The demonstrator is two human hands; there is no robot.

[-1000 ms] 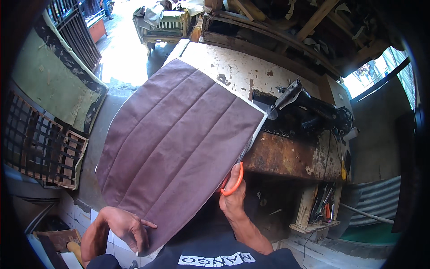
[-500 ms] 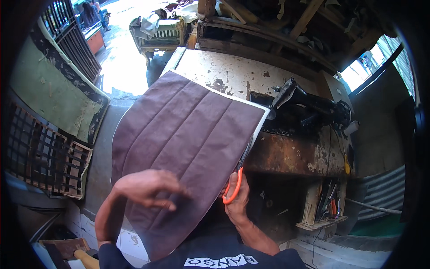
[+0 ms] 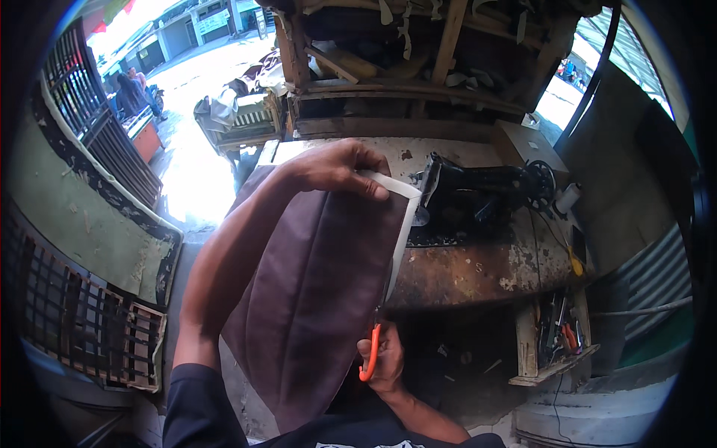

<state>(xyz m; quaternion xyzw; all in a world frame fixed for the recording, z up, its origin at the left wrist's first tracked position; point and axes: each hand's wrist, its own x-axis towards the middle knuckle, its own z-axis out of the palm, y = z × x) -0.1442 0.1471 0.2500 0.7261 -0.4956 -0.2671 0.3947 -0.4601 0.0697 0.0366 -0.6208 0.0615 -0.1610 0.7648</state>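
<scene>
My left hand (image 3: 343, 168) reaches across a brown quilted panel (image 3: 314, 299) and grips its top edge near the corner, where a white backing (image 3: 407, 220) shows along the border. My right hand (image 3: 385, 362) holds orange-handled scissors (image 3: 372, 351) low at the panel's right edge, their blades pointing up along the white strip and partly hidden. Just beyond that corner stands a black sewing machine (image 3: 485, 187) on a worn table (image 3: 463, 280).
A wooden shelf frame (image 3: 448, 52) rises behind the table. Tools fill a small wooden holder (image 3: 527, 343) below right. Padded frames (image 3: 112, 224) lean at left. People (image 3: 134, 93) are outside at upper left, near a slatted piece of furniture (image 3: 246, 119).
My left hand has moved from the panel's lower left up to its top corner and taken hold there. The panel looks narrower, and the view has tipped upward.
</scene>
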